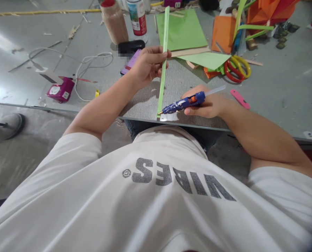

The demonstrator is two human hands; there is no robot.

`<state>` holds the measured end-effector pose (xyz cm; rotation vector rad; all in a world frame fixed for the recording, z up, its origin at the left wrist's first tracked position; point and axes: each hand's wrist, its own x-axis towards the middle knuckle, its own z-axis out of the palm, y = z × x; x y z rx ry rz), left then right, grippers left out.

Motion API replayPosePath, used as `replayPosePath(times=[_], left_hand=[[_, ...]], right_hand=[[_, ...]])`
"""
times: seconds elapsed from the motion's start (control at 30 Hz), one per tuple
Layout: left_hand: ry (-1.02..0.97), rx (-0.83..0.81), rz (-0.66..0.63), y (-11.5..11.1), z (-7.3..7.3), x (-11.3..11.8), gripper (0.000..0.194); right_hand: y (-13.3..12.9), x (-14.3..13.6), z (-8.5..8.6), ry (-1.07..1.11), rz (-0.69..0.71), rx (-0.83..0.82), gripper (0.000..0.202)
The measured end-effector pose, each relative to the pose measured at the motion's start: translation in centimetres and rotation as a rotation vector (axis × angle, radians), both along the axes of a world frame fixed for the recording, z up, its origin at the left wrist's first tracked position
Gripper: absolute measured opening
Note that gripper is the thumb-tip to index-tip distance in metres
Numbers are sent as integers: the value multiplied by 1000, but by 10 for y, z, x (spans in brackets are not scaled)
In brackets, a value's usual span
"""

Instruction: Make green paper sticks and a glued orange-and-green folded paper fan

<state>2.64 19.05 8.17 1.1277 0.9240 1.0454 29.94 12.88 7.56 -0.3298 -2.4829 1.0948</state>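
Observation:
My left hand (152,64) pinches a long, narrow strip of light green paper (163,82) around its middle. The strip runs toward me, its lower end close to the table's front edge. In my right hand (207,103) is a blue glue gun (183,104) with a clear glue stick (215,90) sticking out of its back. Its metal tip meets the strip near that lower end; whether glue is coming out is too small to tell. Green paper sheets (183,31) lie beyond my hands.
Scissors with red and yellow handles (234,71) and a pink cutter (240,99) lie to the right. At the back stand a jar (115,24) and a labelled bottle (137,19). Leftward, a purple box-shaped charger (61,89) trails a white cable (78,75). Orange paper (222,33) lies at the back right.

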Motion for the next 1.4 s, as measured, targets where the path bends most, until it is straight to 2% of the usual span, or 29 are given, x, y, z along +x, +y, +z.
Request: replayPosePath(times=[0.13, 0.2, 0.27, 0.4, 0.7, 0.9, 1.03, 1.13, 1.3, 1.4], left_hand=[[-4, 6, 50, 8, -9, -3, 6], [-4, -24, 78, 13, -12, -5, 11], [9, -30, 75, 15, -13, -6, 6], [17, 27, 23, 13, -8, -6, 20], [28, -45, 78, 9, -1, -2, 11], [38, -1, 48, 8, 0, -2, 19], [-24, 17, 11, 10, -3, -2, 21], [-25, 24, 31, 13, -6, -3, 27], [-64, 65, 28, 17, -12, -2, 20], [-60, 59, 62, 22, -17, -1, 25]], right_hand=[[0, 0, 1, -7, 34, 14, 50], [1, 1, 1, -14, 45, -4, 50], [2, 2, -1, -20, 47, -22, 50], [4, 4, -2, -47, 18, -35, 51], [4, 6, 2, -74, -73, -21, 66], [6, 8, -1, -95, -153, -41, 73], [7, 9, -1, -97, -185, -42, 74], [9, 10, -2, -79, -220, -26, 75], [8, 9, -5, -1, -306, -5, 77], [5, 9, -6, 30, -373, -36, 77]])
